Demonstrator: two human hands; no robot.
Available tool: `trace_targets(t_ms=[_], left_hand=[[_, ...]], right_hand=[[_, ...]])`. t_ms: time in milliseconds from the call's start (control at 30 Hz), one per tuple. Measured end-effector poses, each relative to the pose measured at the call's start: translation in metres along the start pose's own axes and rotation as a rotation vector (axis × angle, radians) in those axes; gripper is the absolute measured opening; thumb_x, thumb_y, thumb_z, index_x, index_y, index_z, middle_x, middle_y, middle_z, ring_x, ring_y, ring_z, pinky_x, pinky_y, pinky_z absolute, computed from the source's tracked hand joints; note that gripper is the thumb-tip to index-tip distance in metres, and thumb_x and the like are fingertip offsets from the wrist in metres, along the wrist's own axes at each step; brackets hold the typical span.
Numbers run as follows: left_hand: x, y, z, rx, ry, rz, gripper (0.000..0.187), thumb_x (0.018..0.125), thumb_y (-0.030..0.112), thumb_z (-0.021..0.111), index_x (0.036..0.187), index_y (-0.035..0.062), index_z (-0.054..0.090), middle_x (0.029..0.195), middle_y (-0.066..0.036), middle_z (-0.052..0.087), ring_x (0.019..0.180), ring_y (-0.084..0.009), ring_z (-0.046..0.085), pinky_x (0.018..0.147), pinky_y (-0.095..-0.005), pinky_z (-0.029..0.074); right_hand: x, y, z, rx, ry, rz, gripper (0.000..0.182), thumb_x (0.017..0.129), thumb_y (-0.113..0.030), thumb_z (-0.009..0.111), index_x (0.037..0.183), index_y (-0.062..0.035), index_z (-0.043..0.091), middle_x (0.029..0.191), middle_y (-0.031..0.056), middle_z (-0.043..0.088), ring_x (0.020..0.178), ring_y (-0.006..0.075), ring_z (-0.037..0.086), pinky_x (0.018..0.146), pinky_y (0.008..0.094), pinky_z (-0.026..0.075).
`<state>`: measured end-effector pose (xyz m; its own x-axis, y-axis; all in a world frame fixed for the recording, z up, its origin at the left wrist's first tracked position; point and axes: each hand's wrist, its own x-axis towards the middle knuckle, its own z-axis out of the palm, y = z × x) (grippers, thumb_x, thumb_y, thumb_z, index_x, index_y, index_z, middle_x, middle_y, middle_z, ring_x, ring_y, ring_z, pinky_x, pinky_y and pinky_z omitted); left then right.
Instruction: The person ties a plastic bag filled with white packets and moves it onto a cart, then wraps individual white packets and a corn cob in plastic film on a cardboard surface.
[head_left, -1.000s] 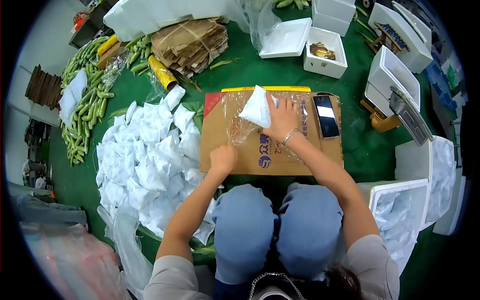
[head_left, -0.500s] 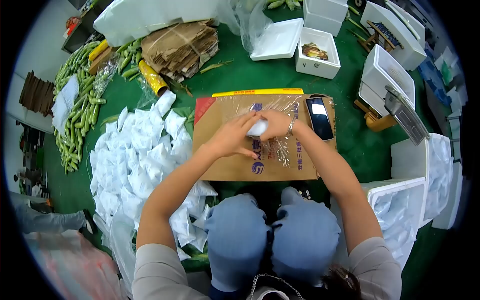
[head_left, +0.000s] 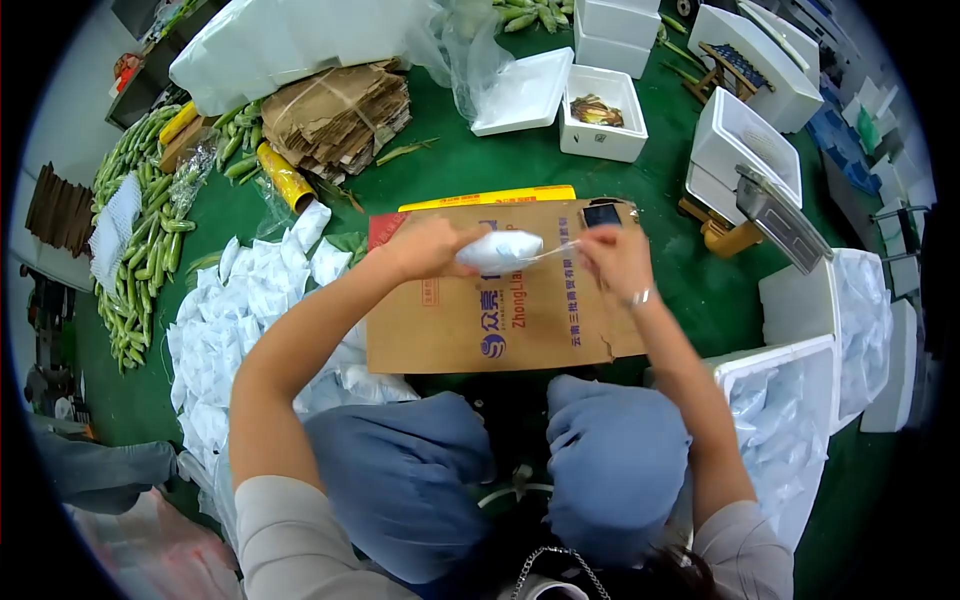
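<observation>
Above the flat cardboard box [head_left: 545, 310], my left hand [head_left: 430, 247] is closed round one end of a small white packet [head_left: 503, 250]. A thin clear strand runs from the packet's right end to my right hand [head_left: 615, 258], whose fingers are pinched on it. Beneath that hand a dark phone [head_left: 601, 214] lies partly hidden on the box. Many similar white packets [head_left: 230, 310] are heaped to the left of the box.
Foam boxes stand at the right, one [head_left: 775, 430] holding bagged white packets. A metal device [head_left: 780, 220] stands beyond my right arm. Stacked cardboard [head_left: 335, 115] and green corn [head_left: 135, 270] lie at the upper left. A person's trouser leg [head_left: 105, 472] shows at left.
My hands have moved apart, and the white packet now shows in my left hand. The clear film on the box is drawn up into a strand. My knees have spread.
</observation>
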<state>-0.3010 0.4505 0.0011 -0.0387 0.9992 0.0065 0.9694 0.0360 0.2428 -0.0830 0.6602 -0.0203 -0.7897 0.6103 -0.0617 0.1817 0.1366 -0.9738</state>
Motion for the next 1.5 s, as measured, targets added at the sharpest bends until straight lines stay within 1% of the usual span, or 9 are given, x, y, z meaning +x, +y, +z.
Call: trace_targets(t_ms=[233, 467, 567, 667, 733, 867, 1133, 1300, 1500], left_hand=[[-0.021, 0.033, 0.001, -0.444, -0.091, -0.016, 0.053, 0.079, 0.044, 0.070, 0.115, 0.0051, 0.062, 0.083, -0.023, 0.066, 0.073, -0.0332, 0.065, 0.072, -0.0381, 0.052], [-0.035, 0.012, 0.078, -1.419, -0.552, -0.449, 0.038, 0.090, 0.029, 0.058, 0.113, -0.0003, 0.063, 0.114, -0.011, 0.063, 0.099, -0.0184, 0.060, 0.087, -0.0329, 0.048], [-0.013, -0.019, 0.174, -0.909, -0.467, -0.031, 0.046, 0.089, 0.036, 0.056, 0.112, -0.0032, 0.062, 0.109, -0.016, 0.065, 0.090, -0.0217, 0.060, 0.082, -0.0401, 0.047], [-0.016, 0.051, 0.068, -0.035, -0.364, -0.170, 0.049, 0.083, 0.040, 0.058, 0.115, 0.0036, 0.058, 0.103, -0.022, 0.064, 0.092, -0.0343, 0.063, 0.088, -0.0443, 0.044], [-0.027, 0.068, 0.061, 0.162, 0.472, -0.143, 0.063, 0.076, 0.049, 0.063, 0.116, 0.0006, 0.056, 0.102, -0.019, 0.062, 0.095, -0.0346, 0.060, 0.087, -0.0445, 0.043], [-0.040, 0.085, 0.052, -0.102, 0.130, -0.315, 0.074, 0.066, 0.058, 0.068, 0.109, -0.0018, 0.057, 0.101, -0.017, 0.060, 0.095, -0.0364, 0.058, 0.086, -0.0450, 0.042], [-0.006, 0.018, 0.087, -0.388, 0.212, -0.402, 0.062, 0.068, 0.064, 0.064, 0.089, 0.0057, 0.068, 0.073, -0.019, 0.066, 0.072, -0.0340, 0.065, 0.063, -0.0421, 0.050], [0.006, 0.006, 0.156, -1.003, 0.149, -0.256, 0.050, 0.091, 0.047, 0.053, 0.113, 0.0034, 0.063, 0.104, -0.010, 0.068, 0.083, -0.0219, 0.066, 0.075, -0.0368, 0.052], [-0.099, 0.139, 0.159, -1.847, -0.932, -0.232, 0.045, 0.093, 0.041, 0.052, 0.117, 0.0042, 0.061, 0.106, -0.007, 0.067, 0.091, -0.0167, 0.064, 0.082, -0.0325, 0.051]], right_hand=[[0.032, -0.064, 0.055, -0.750, -0.468, -0.097, 0.007, 0.068, -0.006, 0.064, 0.070, -0.0011, 0.069, 0.065, 0.0148, 0.066, 0.060, 0.0237, 0.066, 0.059, 0.0312, 0.053], [-0.101, -0.011, 0.077, -0.965, -0.616, -0.744, 0.095, 0.063, -0.024, 0.077, 0.132, 0.0154, 0.025, 0.133, 0.0351, 0.033, 0.124, 0.0489, 0.035, 0.110, 0.0454, 0.027], [-0.113, -0.016, 0.088, -0.681, -0.653, -0.446, 0.085, 0.059, -0.015, 0.071, 0.134, 0.0018, 0.034, 0.126, 0.0290, 0.043, 0.119, 0.0440, 0.042, 0.102, 0.0454, 0.036], [-0.076, -0.005, 0.076, -0.674, -0.889, -0.136, 0.080, 0.058, -0.023, 0.074, 0.127, 0.0044, 0.043, 0.108, 0.0231, 0.060, 0.101, 0.0391, 0.059, 0.088, 0.0428, 0.047], [-0.027, 0.013, 0.061, -0.548, -1.149, -0.037, 0.068, 0.062, -0.020, 0.070, 0.123, 0.0035, 0.050, 0.101, 0.0164, 0.064, 0.097, 0.0328, 0.062, 0.083, 0.0403, 0.049], [0.037, 0.029, 0.062, 0.046, -1.148, 0.676, 0.057, 0.068, -0.020, 0.064, 0.121, -0.0025, 0.053, 0.117, 0.0060, 0.059, 0.108, 0.0203, 0.055, 0.095, 0.0317, 0.041], [0.092, 0.063, 0.102, 0.445, -1.227, 0.625, 0.058, 0.097, -0.041, 0.043, 0.138, -0.0002, 0.038, 0.137, 0.0111, 0.046, 0.126, 0.0222, 0.043, 0.106, 0.0357, 0.033], [0.078, 0.107, 0.106, 0.241, -1.047, 0.248, 0.064, 0.096, -0.046, 0.042, 0.140, 0.0010, 0.036, 0.140, 0.0116, 0.043, 0.126, 0.0236, 0.043, 0.107, 0.0348, 0.031], [0.030, 0.125, 0.130, 0.152, -0.852, -0.094, 0.047, 0.096, -0.022, 0.049, 0.137, 0.0003, 0.042, 0.142, 0.0116, 0.042, 0.134, 0.0226, 0.035, 0.111, 0.0325, 0.023]])
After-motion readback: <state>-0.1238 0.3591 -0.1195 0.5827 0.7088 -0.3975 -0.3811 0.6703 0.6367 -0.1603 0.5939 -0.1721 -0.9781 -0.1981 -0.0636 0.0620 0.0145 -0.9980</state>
